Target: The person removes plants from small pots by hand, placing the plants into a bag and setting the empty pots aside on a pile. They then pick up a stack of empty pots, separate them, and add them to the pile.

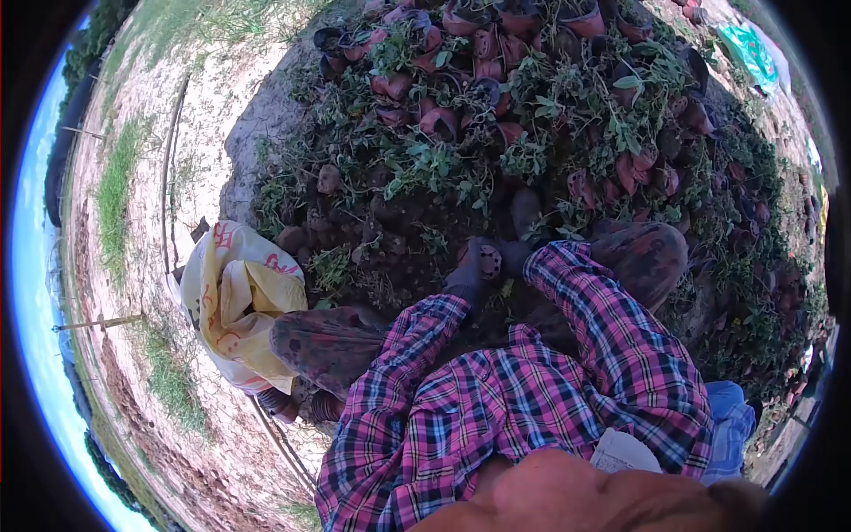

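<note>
Outdoor plot, full sun, hard shadows. Beyond the left hand [477, 266]: bed of dark soil [399, 222] with green weeds [425, 164] and reddish pots [443, 120], many tipped over. Near, to its left: yellow-white sack [239, 293]. Well to the left: pale sandy ground [204, 97], grass strips [115, 186], a thin pole [170, 160]. Far beyond, rightward: green sheet [752, 53]. Left rim: blue sky [31, 266], tree line [89, 44].

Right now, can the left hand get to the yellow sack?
Probably yes. The yellow sack lies beside the left knee, on the same side as the left hand; only the knee partly stands between. The hand is down at the soil by the right hand.
</note>
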The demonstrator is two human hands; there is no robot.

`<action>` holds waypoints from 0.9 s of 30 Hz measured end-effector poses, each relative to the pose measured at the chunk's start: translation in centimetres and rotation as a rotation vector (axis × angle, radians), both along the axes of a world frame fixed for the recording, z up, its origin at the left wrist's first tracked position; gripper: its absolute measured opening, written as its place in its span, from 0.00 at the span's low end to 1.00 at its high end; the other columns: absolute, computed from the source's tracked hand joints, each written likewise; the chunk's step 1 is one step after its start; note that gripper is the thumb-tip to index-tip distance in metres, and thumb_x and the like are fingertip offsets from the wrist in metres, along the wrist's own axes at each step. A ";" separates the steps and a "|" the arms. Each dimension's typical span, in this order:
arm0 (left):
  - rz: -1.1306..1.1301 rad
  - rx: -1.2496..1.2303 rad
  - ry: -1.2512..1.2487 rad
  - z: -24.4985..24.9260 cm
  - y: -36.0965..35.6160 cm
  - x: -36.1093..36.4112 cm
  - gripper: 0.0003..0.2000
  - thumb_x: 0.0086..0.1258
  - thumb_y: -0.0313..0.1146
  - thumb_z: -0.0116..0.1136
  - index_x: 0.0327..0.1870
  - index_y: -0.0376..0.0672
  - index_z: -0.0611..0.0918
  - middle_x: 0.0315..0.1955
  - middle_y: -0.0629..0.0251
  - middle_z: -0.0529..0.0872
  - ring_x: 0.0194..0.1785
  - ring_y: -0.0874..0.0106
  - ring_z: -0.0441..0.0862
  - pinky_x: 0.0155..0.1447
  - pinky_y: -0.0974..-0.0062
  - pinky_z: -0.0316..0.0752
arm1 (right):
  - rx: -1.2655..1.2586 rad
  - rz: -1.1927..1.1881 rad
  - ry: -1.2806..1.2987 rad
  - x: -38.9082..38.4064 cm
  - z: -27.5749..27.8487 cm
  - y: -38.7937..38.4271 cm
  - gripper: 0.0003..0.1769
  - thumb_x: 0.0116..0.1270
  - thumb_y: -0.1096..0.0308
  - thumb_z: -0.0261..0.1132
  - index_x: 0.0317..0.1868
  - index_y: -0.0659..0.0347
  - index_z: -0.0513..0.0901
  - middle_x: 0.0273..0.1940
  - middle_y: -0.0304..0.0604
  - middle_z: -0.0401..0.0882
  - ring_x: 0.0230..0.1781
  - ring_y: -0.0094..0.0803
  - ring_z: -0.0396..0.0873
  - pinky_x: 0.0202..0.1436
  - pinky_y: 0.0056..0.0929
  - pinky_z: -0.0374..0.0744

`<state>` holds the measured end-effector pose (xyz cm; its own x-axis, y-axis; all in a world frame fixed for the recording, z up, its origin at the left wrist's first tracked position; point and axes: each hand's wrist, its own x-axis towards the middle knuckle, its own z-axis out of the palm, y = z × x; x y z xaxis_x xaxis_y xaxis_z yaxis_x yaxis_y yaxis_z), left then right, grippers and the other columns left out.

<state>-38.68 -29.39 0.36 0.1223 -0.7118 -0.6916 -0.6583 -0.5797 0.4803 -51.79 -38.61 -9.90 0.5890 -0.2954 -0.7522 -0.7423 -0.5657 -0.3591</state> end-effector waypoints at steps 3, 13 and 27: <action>0.061 0.093 -0.007 0.9 -0.1 0.2 0.45 0.54 0.43 0.61 0.68 0.53 0.43 0.44 0.41 0.78 0.49 0.53 0.78 0.48 0.63 0.72 | 0.075 -0.022 -0.093 0.2 1.9 -0.6 0.54 0.46 0.44 0.68 0.69 0.43 0.44 0.58 0.49 0.68 0.52 0.45 0.73 0.54 0.39 0.73; 0.059 0.083 -0.063 -2.5 1.4 2.5 0.35 0.50 0.48 0.63 0.61 0.58 0.62 0.41 0.50 0.81 0.46 0.50 0.78 0.48 0.59 0.72 | 0.196 -0.079 -0.102 0.5 3.5 -0.7 0.58 0.47 0.47 0.69 0.69 0.36 0.35 0.51 0.52 0.74 0.49 0.46 0.75 0.53 0.39 0.72; 0.036 -0.580 0.022 6.4 -2.6 13.6 0.17 0.63 0.36 0.53 0.51 0.41 0.73 0.35 0.49 0.82 0.40 0.56 0.81 0.43 0.66 0.75 | -0.567 -0.326 -0.787 13.6 18.8 -15.4 0.14 0.56 0.56 0.61 0.40 0.54 0.77 0.32 0.48 0.79 0.36 0.43 0.79 0.39 0.40 0.75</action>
<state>-25.06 -32.04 6.80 0.1435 -0.9708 -0.1923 -0.6295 -0.2395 0.7392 -38.21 -54.03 8.87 0.6830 -0.7216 0.1130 -0.5598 -0.6166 -0.5536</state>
